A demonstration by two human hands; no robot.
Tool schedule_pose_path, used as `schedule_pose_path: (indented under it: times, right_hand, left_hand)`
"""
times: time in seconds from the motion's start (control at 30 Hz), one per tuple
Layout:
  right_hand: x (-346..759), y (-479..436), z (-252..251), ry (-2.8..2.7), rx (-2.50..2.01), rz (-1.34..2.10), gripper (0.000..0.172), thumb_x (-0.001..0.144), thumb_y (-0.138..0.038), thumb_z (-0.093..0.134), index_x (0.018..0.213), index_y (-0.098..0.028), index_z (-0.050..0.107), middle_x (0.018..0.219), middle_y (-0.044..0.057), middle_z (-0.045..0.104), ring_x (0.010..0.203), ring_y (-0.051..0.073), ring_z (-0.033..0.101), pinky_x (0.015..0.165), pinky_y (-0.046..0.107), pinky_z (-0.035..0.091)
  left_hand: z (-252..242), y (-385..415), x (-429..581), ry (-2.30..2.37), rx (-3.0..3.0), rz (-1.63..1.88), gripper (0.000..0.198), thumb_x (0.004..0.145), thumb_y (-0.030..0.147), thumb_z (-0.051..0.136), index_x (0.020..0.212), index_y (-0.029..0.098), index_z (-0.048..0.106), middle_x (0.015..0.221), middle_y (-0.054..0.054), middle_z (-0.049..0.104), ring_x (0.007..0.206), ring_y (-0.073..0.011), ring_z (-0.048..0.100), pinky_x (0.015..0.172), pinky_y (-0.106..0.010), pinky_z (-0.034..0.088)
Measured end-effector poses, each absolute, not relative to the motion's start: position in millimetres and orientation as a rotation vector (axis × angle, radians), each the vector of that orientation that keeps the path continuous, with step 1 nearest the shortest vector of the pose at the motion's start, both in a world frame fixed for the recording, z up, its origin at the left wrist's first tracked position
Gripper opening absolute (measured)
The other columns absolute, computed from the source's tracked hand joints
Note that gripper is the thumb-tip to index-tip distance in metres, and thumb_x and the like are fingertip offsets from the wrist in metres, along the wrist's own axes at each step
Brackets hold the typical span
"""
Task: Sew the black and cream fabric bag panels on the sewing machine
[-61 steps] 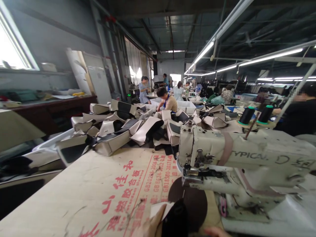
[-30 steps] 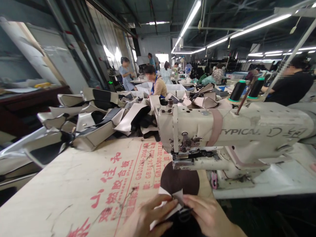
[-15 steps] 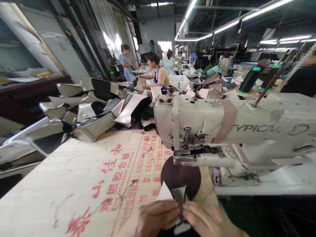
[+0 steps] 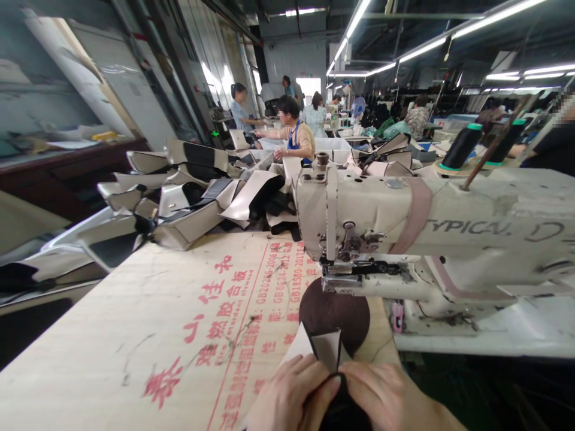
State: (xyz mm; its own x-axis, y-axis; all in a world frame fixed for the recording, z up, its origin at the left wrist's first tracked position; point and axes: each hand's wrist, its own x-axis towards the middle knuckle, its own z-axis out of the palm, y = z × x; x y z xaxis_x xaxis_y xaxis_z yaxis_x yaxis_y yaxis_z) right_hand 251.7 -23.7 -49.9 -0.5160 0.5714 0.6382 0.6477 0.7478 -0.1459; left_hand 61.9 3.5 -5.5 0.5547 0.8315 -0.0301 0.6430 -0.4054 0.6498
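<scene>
Though smudgy, pale plywood (image 4: 175, 335), tube lights (image 4: 494, 19) beyond.

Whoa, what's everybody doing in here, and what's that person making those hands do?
The person's left hand and right hand are pinching a pale-and-black piece together. It's on the near side of a big sewing machine, above a wooden board with red writing. Beyond the board lies a heap of pale-and-black pieces. Farther back, someone in a blue apron is reaching out an arm.
</scene>
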Motion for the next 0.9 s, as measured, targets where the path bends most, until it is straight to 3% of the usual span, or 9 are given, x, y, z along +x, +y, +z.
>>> schedule_pose_path:
  times: [0.17,0.27,0.33,0.43,0.6,0.7,0.77,0.83,0.9]
  right_hand:
    - [252.0,-24.7,-60.8,-2.235,-0.974,0.023,0.043,0.094,-0.013,0.013,0.096,-0.013,0.057,0.085,0.007,0.064,0.073,0.014,0.061,0.061,0.024,0.048]
    - [252.4,-23.8,-63.4,-2.213,-1.07,0.15,0.033,0.097,-0.02,0.023,0.097,-0.016,0.056,0.082,0.004,0.062,0.071,0.012,0.06,0.062,0.022,0.048]
    - [252.0,-22.4,-62.7,-2.231,-1.11,0.115,0.027,0.097,-0.02,0.028,0.108,-0.016,0.053,0.09,0.005,0.061,0.075,0.012,0.06,0.066,0.022,0.048]
    - [250.3,-17.4,-58.0,-2.312,-1.075,-0.023,0.032,0.095,-0.013,0.026,0.119,-0.013,0.047,0.099,0.008,0.058,0.081,0.014,0.058,0.07,0.025,0.048]
    - [247.5,-4.2,-45.4,-2.371,-1.008,0.049,0.024,0.092,-0.009,0.032,0.103,-0.014,0.054,0.09,0.005,0.056,0.079,0.015,0.053,0.071,0.028,0.048]
    - [245.0,-0.7,-41.0,-2.395,-0.989,0.139,0.023,0.089,-0.006,0.034,0.099,-0.014,0.053,0.091,0.005,0.055,0.082,0.015,0.052,0.072,0.028,0.048]
    - [242.3,-0.4,-40.5,-2.364,-1.015,0.172,0.025,0.087,-0.004,0.033,0.1,-0.015,0.052,0.092,0.005,0.054,0.084,0.016,0.052,0.072,0.028,0.048]
    - [239.3,-0.3,-41.7,-2.292,-1.049,0.199,0.026,0.087,-0.004,0.032,0.1,-0.015,0.051,0.092,0.005,0.054,0.085,0.016,0.052,0.073,0.028,0.048]
    - [236.6,-0.1,-43.5,-2.226,-1.072,0.228,0.025,0.088,-0.005,0.031,0.101,-0.015,0.05,0.093,0.005,0.054,0.088,0.017,0.052,0.076,0.029,0.048]
  left_hand:
    - [-20.7,20.1,67.7,1.213,1.819,0.268,0.041,0.085,0.041,0.04,0.054,0.018,0.029,0.056,0.006,0.022,0.052,-0.0075,0.026,0.047,-0.022,0.02]
    - [-22.6,29.2,66.4,1.207,1.776,0.285,0.039,0.082,0.041,0.041,0.053,0.018,0.032,0.055,0.006,0.023,0.053,-0.0079,0.025,0.048,-0.023,0.018]
    - [-19.5,33.6,66.9,1.19,1.74,0.293,0.036,0.081,0.041,0.042,0.053,0.018,0.035,0.055,0.006,0.025,0.053,-0.0081,0.025,0.048,-0.023,0.017]
    - [-11.6,41.0,69.2,1.156,1.641,0.245,0.035,0.077,0.041,0.045,0.052,0.018,0.034,0.052,0.006,0.025,0.05,-0.0076,0.023,0.046,-0.023,0.015]
    - [-5.4,53.1,70.0,1.195,1.52,0.163,0.031,0.071,0.039,0.052,0.052,0.019,0.038,0.046,0.008,0.027,0.043,-0.0065,0.023,0.042,-0.022,0.012]
    - [-5.6,48.6,65.4,1.203,1.561,0.233,0.034,0.074,0.045,0.051,0.055,0.018,0.042,0.047,0.009,0.03,0.043,-0.0065,0.026,0.041,-0.021,0.017]
    - [-6.0,37.1,59.8,1.248,1.671,0.437,0.034,0.08,0.046,0.047,0.062,0.017,0.05,0.052,0.007,0.037,0.047,-0.0074,0.034,0.044,-0.019,0.027]
    - [-7.7,21.0,52.5,1.307,1.822,0.68,0.028,0.085,0.041,0.044,0.082,0.017,0.058,0.064,0.004,0.05,0.059,-0.0096,0.047,0.057,-0.02,0.04]
    - [-12.5,5.9,44.6,1.322,2.009,0.801,0.025,0.088,0.034,0.044,0.106,0.022,0.057,0.085,0.0,0.06,0.08,-0.0125,0.056,0.076,-0.023,0.045]
